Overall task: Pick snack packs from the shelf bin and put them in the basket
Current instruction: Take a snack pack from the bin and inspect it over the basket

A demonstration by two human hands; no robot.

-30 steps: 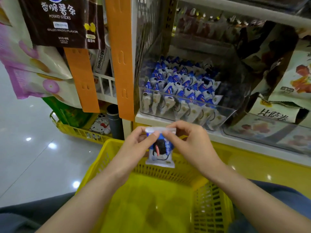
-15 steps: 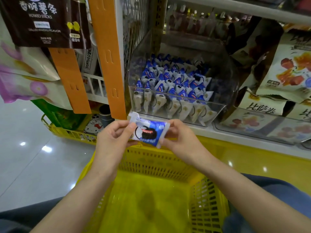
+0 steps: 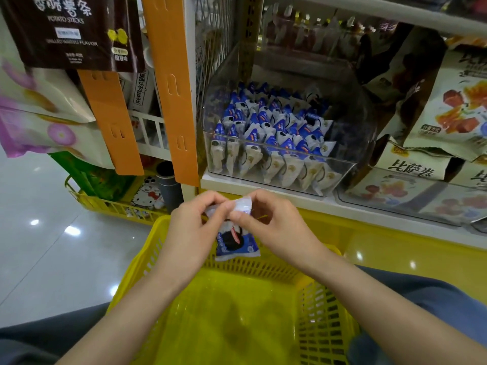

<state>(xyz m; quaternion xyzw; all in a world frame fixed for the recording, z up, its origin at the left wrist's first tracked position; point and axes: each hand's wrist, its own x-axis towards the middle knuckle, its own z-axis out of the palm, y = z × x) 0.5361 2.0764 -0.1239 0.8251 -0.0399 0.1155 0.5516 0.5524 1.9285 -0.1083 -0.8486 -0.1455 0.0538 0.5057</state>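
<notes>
A blue and white snack pack (image 3: 235,243) hangs upright over the far rim of the yellow basket (image 3: 324,306). My left hand (image 3: 193,234) and my right hand (image 3: 274,227) both pinch its top seal, fingertips close together. The basket sits on my lap and holds no packs that I can see. Above, on the white shelf, a clear plastic bin (image 3: 340,164) holds several more of the same blue and white packs (image 3: 274,135), standing in rows.
Large snack bags (image 3: 448,109) fill the shelf to the right of the bin. An orange shelf post (image 3: 171,88) and hanging bags (image 3: 60,32) are on the left. Another yellow basket (image 3: 110,204) stands on the glossy floor at the left.
The pack was held sideways between both hands half a second ago. Now it hangs vertically by its top seal and sits lower, over the basket's far rim.
</notes>
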